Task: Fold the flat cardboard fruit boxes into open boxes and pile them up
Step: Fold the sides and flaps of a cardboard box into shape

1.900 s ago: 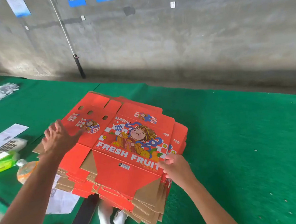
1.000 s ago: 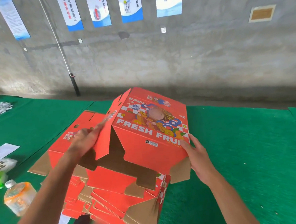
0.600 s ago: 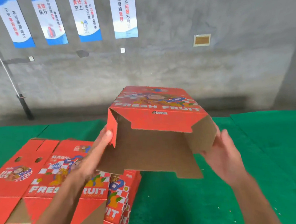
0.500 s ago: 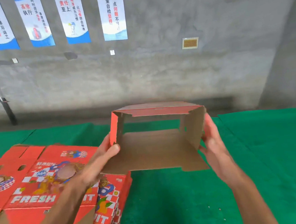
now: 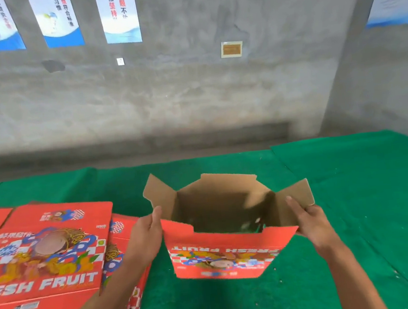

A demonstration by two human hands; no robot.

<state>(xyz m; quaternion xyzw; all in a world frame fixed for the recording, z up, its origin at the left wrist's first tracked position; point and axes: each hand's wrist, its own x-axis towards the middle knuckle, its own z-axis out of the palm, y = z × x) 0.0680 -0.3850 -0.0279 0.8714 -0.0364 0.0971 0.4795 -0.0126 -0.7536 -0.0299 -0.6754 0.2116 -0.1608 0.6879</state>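
Note:
One red cardboard fruit box (image 5: pixel 222 254) is opened into a tube and held upside down above the green table, its "FRESH FRUIT" print inverted and its brown flaps standing up around the open mouth. My left hand (image 5: pixel 147 234) grips its left side by the left flap. My right hand (image 5: pixel 309 219) grips the right side under the right flap. The pile of flat red boxes (image 5: pixel 45 251) lies to the left, under my left forearm.
Green felt covers the table (image 5: pixel 363 188), with a seam running down the right part. A grey concrete wall with blue and white posters (image 5: pixel 119 15) stands behind the table's far edge.
The box, lifted off the flat pile, was opened into a tube, then turned over and lowered, its open end now facing up. The view swung right.

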